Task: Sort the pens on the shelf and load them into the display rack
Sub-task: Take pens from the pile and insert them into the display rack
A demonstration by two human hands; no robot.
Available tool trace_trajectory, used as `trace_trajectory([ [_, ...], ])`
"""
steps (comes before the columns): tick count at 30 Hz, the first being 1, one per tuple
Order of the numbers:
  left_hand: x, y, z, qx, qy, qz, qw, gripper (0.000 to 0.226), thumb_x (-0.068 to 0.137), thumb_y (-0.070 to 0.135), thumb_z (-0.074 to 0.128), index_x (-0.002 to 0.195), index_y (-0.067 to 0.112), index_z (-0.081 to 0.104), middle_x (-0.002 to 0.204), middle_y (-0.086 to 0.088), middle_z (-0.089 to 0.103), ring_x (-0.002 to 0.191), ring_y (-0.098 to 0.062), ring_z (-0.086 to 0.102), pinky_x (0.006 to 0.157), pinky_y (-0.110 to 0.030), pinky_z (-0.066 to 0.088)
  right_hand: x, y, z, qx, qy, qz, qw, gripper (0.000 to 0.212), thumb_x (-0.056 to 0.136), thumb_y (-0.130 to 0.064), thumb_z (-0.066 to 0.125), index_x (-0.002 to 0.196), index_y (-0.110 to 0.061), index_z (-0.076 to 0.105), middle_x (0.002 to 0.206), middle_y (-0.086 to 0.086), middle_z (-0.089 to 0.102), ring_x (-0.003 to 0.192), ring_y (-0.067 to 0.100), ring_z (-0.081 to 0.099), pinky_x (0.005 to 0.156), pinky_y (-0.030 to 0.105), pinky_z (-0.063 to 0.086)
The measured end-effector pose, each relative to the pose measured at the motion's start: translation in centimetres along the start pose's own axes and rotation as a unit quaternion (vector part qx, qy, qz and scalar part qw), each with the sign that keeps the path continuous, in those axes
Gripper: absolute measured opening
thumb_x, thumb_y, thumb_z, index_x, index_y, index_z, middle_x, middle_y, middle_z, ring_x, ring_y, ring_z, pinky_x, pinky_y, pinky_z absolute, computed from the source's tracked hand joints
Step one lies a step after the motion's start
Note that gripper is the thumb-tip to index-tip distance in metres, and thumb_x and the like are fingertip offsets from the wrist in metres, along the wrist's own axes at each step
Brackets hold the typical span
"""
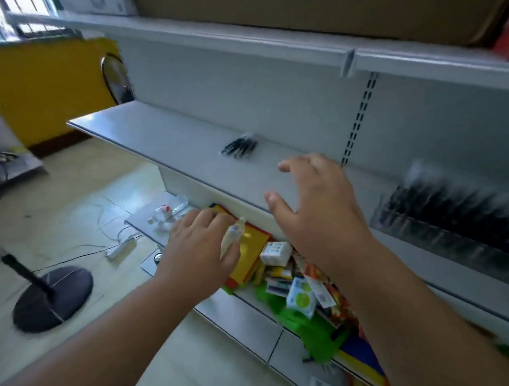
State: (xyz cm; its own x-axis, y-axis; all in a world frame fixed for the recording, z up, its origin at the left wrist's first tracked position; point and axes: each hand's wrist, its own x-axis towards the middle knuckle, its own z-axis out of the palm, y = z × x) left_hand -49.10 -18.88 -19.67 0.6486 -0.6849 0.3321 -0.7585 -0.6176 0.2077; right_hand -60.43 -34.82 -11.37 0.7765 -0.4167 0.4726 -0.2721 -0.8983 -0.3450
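A clear display rack (pixel 448 228) at the right end of the grey shelf (pixel 168 138) stands packed with dark pens (pixel 460 200), blurred by camera motion, their tips rising above its front wall. A small bundle of black pens (pixel 240 147) lies loose farther left on the same shelf, close to the back panel and well apart from the rack. The right hand (pixel 313 206) hovers over the shelf between bundle and rack, fingers spread and relaxed, holding nothing. The left hand (pixel 199 245) hangs lower, in front of the shelf edge, its fingers curled round a pale, translucent object (pixel 231 235) too blurred to identify. Beneath both hands, a lower shelf (pixel 243 316) carries a jumble of goods: a yellow and red packet (pixel 251 250), a small white box (pixel 275 252), green packaging (pixel 301 318) and other cartons heaped together. On the tiled floor (pixel 74 192) to the left sit the round dark base of a fan stand (pixel 52 298) and a white power strip (pixel 121 247) with trailing cables. A brown cardboard box (pixel 311 13) fills the top shelf.
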Motion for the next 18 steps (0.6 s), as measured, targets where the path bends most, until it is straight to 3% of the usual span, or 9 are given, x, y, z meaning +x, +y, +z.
trace_trajectory([
  [5,3.9,-3.1,1.0,-0.032,0.016,-0.007,0.999,0.040,0.087,0.048,0.040,0.112,0.027,0.063,0.107,0.005,0.061,0.103,-0.022,0.054,0.088,-0.040,0.042,4.6,-0.9,3.4,0.002,-0.026,-0.011,1.000,0.042,0.093,-0.044,0.055,0.130,-0.025,0.052,0.128,-0.003,0.050,0.120,0.016,0.042,0.099,0.031,0.035],
  [11,9.3,-5.6,2.5,-0.034,-0.032,-0.031,0.998,0.058,0.083,0.058,0.025,0.124,0.032,0.057,0.122,0.009,0.056,0.118,-0.020,0.046,0.097,-0.040,0.038,11.0,0.0,7.9,0.008,-0.065,-0.009,0.998,0.040,0.094,-0.046,0.053,0.127,-0.025,0.051,0.127,-0.002,0.051,0.116,0.016,0.045,0.097,0.035,0.041],
  [18,14.9,-10.0,4.0,-0.060,-0.038,-0.025,0.997,0.050,0.087,0.055,0.035,0.123,0.029,0.059,0.119,0.007,0.059,0.112,-0.021,0.052,0.096,-0.042,0.044,16.1,0.0,12.4,0.007,-0.057,0.004,0.998,0.039,0.092,-0.041,0.059,0.124,-0.019,0.056,0.124,0.002,0.055,0.115,0.017,0.049,0.093,0.032,0.041],
])
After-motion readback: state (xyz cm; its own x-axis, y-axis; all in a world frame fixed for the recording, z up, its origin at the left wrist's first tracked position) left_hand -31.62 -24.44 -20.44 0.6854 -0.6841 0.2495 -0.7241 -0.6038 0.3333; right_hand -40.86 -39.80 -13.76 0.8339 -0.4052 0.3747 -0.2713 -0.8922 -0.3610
